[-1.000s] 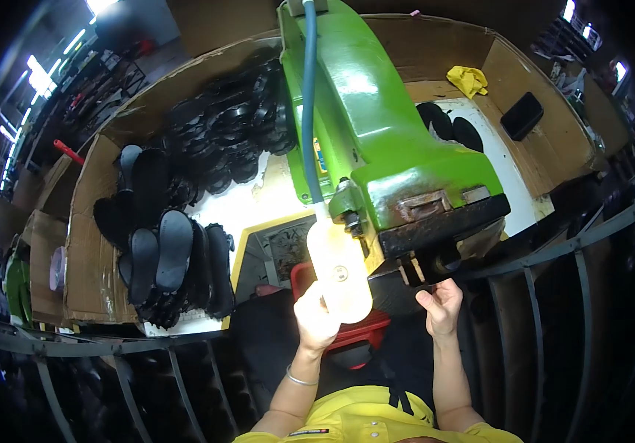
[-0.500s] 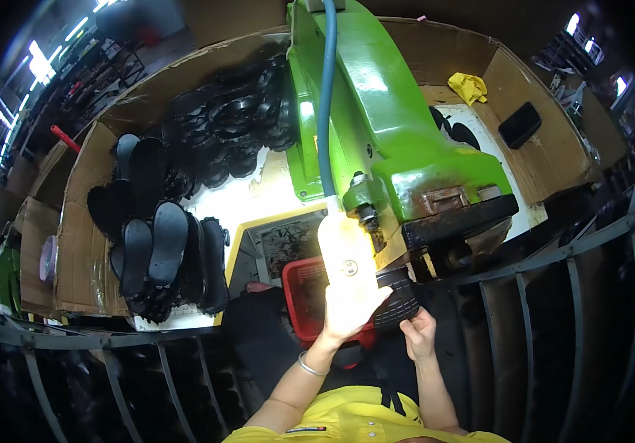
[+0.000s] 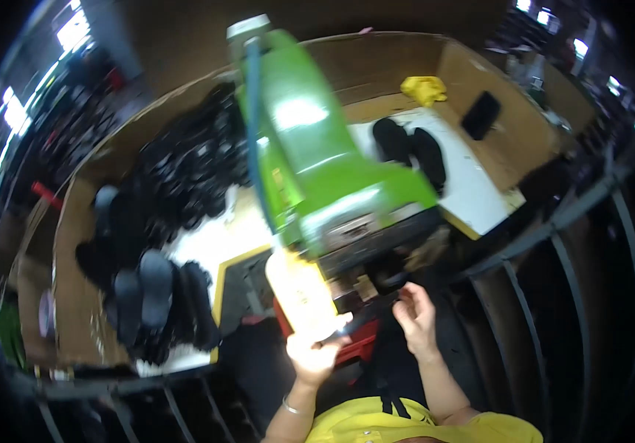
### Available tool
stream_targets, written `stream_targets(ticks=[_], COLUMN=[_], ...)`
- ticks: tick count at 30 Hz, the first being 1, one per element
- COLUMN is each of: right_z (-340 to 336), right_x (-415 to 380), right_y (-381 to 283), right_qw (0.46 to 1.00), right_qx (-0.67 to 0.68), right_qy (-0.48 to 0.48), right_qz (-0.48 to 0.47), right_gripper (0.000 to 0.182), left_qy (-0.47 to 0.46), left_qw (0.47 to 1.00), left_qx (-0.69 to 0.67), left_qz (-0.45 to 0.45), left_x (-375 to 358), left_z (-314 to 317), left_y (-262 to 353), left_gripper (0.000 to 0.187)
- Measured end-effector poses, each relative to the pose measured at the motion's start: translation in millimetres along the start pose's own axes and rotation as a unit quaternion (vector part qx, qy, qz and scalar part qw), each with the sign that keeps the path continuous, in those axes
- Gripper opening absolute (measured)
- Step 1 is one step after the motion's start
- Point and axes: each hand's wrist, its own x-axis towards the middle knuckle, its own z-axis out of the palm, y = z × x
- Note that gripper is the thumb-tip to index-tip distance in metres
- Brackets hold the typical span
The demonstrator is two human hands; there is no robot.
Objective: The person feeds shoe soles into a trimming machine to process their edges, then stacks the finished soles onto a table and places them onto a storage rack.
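Observation:
A black shoe sole (image 3: 362,321), blurred and seen nearly edge-on, is between my two hands in front of the green press machine (image 3: 317,133). My left hand (image 3: 316,359) is closed on its near left end, beside a bright lamp (image 3: 299,292) that washes out part of the fingers. At the sole's other end, my right hand (image 3: 417,321) has bent fingers and thumb around the dark edge, just below the machine's black head (image 3: 384,240). Motion and dark surroundings hide the exact contact. A red basket (image 3: 358,348) shows partly beneath the hands.
Stacked dark soles (image 3: 156,288) stand at the left of the table, with a black heap (image 3: 192,162) behind. Two soles (image 3: 428,159) lie right of the machine. Cardboard walls (image 3: 506,140) surround the table, holding a yellow cloth (image 3: 424,89). A metal rail (image 3: 583,207) curves along the right.
The view has shifted, so the machine appears farther left and the soles at right show more. The sole has turned from face-up to nearly edge-on, and my left hand has drawn away from my right.

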Motion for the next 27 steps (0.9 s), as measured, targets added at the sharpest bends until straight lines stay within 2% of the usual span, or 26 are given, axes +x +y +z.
stream_targets(ticks=[1, 2, 3, 4, 6, 7, 9, 10, 11, 12, 13, 15, 16, 17, 18, 19, 20, 21, 22, 24, 25, 27], right_z=[-4, -9, -22, -14, -22, -31, -37, -44, -55, -63, -71, -94, -96, -94, -92, -103, -115, -112, -124, -126, -130, -112], right_x=[-5, -10, -16, -16, -9, 5, 47, 76, 108, 148, 189, 265, 282, 296, 307, 317, 331, 324, 344, 335, 324, 289], right_y=[-6, -10, -9, -46, -67, -66, -81, -80, -76, -69, -63, -36, -34, -33, -25, -9, 8, 5, 32, 49, 46, 30], right_qw=[0.997, 0.987, 0.962, 0.927, 0.974, 0.987, 0.992, 0.990, 0.991, 0.991, 0.987, 0.981, 0.956, 0.906, 0.833, 0.867, 0.899, 0.865, 0.858, 0.839, 0.829, 0.819], right_qx=[0.076, 0.152, 0.240, 0.335, 0.194, 0.138, 0.126, 0.125, 0.105, 0.072, 0.040, -0.095, -0.238, -0.376, -0.506, -0.459, -0.408, -0.464, -0.475, -0.494, -0.496, -0.476], right_qy=[0.000, -0.010, -0.042, -0.067, -0.041, -0.046, 0.014, 0.063, 0.082, 0.082, 0.085, 0.102, 0.151, 0.192, 0.223, 0.195, 0.157, 0.183, 0.166, 0.147, 0.142, 0.123], right_qz=[0.029, 0.055, 0.125, 0.156, 0.111, 0.067, -0.022, -0.036, -0.020, -0.074, -0.127, -0.138, -0.082, -0.025, 0.032, -0.002, -0.035, -0.050, -0.106, -0.172, -0.214, -0.295], right_gripper=[0.057, 0.071, 0.082, 0.071, 0.060, 0.054, 0.055, 0.054, 0.051, 0.049, 0.047, 0.050, 0.051, 0.052, 0.053, 0.054, 0.056, 0.053, 0.049, 0.047, 0.046, 0.045], left_qy=[-0.026, -0.066, -0.125, -0.179, -0.216, -0.196, -0.170, -0.163, -0.157, -0.147, -0.142, -0.118, -0.092, -0.069, -0.039, -0.007, 0.032, 0.044, 0.077, 0.151, 0.205, 0.272], left_qw=[0.994, 0.982, 0.969, 0.950, 0.933, 0.945, 0.961, 0.964, 0.964, 0.965, 0.970, 0.972, 0.974, 0.973, 0.967, 0.966, 0.964, 0.958, 0.946, 0.930, 0.923, 0.875], left_qx=[0.040, 0.050, 0.076, 0.106, 0.105, 0.084, 0.051, 0.041, 0.052, 0.063, 0.088, 0.163, 0.184, 0.216, 0.250, 0.254, 0.246, 0.262, 0.286, 0.334, 0.326, 0.395], left_qz=[0.103, 0.167, 0.201, 0.233, 0.269, 0.247, 0.213, 0.205, 0.207, 0.208, 0.176, 0.120, 0.091, 0.043, 0.033, -0.049, -0.091, -0.106, -0.130, -0.022, -0.006, -0.060], left_x=[-1, -1, -1, -1, 0, 0, 1, 0, -3, -6, -15, -30, -44, -55, -67, -73, -84, -88, -96, -83, -79, -82], left_z=[11, 26, 40, 53, 80, 90, 90, 85, 78, 69, 56, 23, 2, -20, -43, -57, -77, -95, -112, -138, -156, -203], left_y=[-12, -11, -16, -20, -21, -12, 1, -1, -10, -21, -37, -61, -81, -90, -99, -83, -85, -88, -86, -54, -34, 18], left_gripper=[0.025, 0.033, 0.037, 0.041, 0.048, 0.049, 0.047, 0.046, 0.041, 0.034, 0.027, 0.014, 0.013, 0.011, 0.008, 0.007, 0.006, 0.006, 0.006, 0.005, 0.004, 0.005])
